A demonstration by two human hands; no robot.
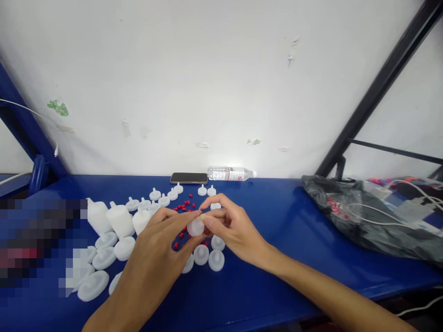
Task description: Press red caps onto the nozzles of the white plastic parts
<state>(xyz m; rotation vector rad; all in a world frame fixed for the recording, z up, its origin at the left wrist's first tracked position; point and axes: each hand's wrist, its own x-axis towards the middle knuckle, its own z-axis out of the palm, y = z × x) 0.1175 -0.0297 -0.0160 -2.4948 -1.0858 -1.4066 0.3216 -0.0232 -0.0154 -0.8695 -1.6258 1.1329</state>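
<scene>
My left hand (pixel 157 240) is closed around a translucent white nozzle lid (pixel 195 227), thumb below and fingers above. My right hand (pixel 230 228) pinches at the top of this lid, where a speck of red shows between the fingertips; they hide most of it. Small red caps (pixel 181 235) lie scattered beneath and behind the hands. Close under my right hand sit more round nozzle lids (pixel 216 260). Left of my left hand stand white bottles with nozzle tops (pixel 119 219), and larger white lids (pixel 104 258) lie in front of them.
At the back of the blue table (pixel 273 295), a phone (pixel 188 178) and a clear plastic bottle (pixel 230 174) lie along the wall. A black plastic bag (pixel 349 226) with cables and a packet of red pieces rests on the right. Blue and dark frame bars flank both sides.
</scene>
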